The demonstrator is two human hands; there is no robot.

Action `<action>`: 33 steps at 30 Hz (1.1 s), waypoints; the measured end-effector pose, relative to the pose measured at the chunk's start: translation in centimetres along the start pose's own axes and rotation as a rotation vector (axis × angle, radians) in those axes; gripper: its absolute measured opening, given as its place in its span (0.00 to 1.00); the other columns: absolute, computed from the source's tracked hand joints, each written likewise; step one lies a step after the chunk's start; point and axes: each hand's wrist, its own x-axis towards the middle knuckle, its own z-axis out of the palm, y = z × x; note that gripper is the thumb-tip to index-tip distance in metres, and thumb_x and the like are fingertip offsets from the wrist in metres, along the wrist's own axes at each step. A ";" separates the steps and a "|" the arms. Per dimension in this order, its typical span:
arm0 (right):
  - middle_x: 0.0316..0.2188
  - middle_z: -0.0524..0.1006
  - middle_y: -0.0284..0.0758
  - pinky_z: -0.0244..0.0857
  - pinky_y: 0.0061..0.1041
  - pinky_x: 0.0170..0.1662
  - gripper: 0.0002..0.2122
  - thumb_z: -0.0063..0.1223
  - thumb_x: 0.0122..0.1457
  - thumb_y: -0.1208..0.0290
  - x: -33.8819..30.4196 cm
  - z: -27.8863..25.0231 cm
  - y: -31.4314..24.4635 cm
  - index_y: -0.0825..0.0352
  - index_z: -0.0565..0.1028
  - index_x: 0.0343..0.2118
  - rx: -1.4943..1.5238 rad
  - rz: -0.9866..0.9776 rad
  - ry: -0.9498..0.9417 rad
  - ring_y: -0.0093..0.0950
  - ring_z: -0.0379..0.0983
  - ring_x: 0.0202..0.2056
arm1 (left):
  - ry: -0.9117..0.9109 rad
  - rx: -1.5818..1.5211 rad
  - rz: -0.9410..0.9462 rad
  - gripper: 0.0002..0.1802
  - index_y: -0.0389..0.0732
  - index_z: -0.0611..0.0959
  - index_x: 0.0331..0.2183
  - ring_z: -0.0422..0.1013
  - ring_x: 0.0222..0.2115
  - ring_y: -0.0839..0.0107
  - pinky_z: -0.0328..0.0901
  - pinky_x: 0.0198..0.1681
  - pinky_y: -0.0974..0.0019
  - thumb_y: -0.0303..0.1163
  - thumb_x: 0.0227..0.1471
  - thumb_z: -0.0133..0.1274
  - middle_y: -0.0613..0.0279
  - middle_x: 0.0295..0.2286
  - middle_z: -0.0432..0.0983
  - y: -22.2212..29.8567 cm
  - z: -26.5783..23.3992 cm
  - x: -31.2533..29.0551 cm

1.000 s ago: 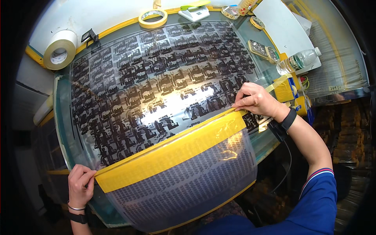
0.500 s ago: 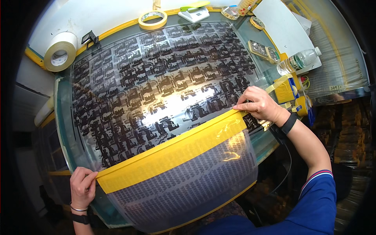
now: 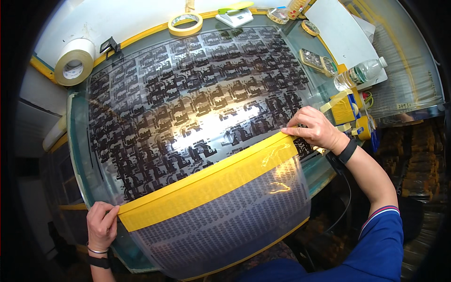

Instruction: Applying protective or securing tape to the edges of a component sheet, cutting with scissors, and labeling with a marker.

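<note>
A clear film sheet (image 3: 221,221) with rows of small dark marks hangs over the near edge of the glass table. Along its upper edge runs a wide yellow tape band (image 3: 206,188). My left hand (image 3: 102,225) pinches the band's left end between thumb and fingers. At the other end, my right hand (image 3: 317,129) has its fingertips closed on the upper right corner. Between them the band is stretched straight and slants up to the right. Beyond it a larger film (image 3: 155,113) with black circuit-like patterns lies flat, its near part covered by the band.
The glass table (image 3: 77,141) glares brightly mid-surface. A wide tape roll (image 3: 74,63), a yellow tape roll (image 3: 185,33) and a white hole punch (image 3: 235,18) stand along the back. On the right are a phone-like object (image 3: 311,58), a water bottle (image 3: 359,74) and tape dispensers (image 3: 343,110).
The whole view has shifted very slightly. Both hands still pinch the ends of the yellow-edged sheet, with hardly any movement against the table.
</note>
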 end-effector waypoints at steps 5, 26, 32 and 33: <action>0.28 0.72 0.30 0.65 0.28 0.36 0.18 0.53 0.40 0.79 0.8 0.0 -0.5 0.60 0.76 0.38 0.018 -0.036 0.020 0.29 0.69 0.31 | -0.057 0.097 0.067 0.14 0.32 0.79 0.30 0.70 0.27 0.59 0.66 0.28 0.61 0.16 0.32 0.53 0.55 0.24 0.70 -0.2 -1.0 -1.5; 0.46 0.69 0.42 0.56 0.35 0.51 0.07 0.58 0.48 0.71 -0.1 -0.1 -3.6 0.59 0.81 0.32 0.048 0.433 0.036 0.41 0.62 0.48 | 0.139 0.225 -0.301 0.07 0.36 0.83 0.26 0.68 0.30 0.61 0.64 0.31 0.63 0.29 0.42 0.59 0.56 0.29 0.71 2.9 1.4 -1.7; 0.47 0.68 0.41 0.58 0.35 0.51 0.10 0.61 0.45 0.69 -0.4 0.0 -3.9 0.56 0.81 0.33 0.011 0.454 0.025 0.40 0.62 0.49 | 0.259 0.232 -0.771 0.23 0.46 0.83 0.39 0.63 0.41 0.59 0.58 0.46 0.59 0.45 0.38 0.63 0.56 0.41 0.67 2.7 2.9 -3.2; 0.47 0.68 0.41 0.58 0.35 0.51 0.10 0.61 0.46 0.69 -0.5 -0.1 -3.9 0.56 0.81 0.33 0.015 0.456 0.033 0.40 0.62 0.49 | 0.232 0.153 -0.853 0.30 0.48 0.80 0.44 0.59 0.46 0.57 0.52 0.51 0.56 0.49 0.37 0.63 0.54 0.44 0.63 2.6 3.0 -3.3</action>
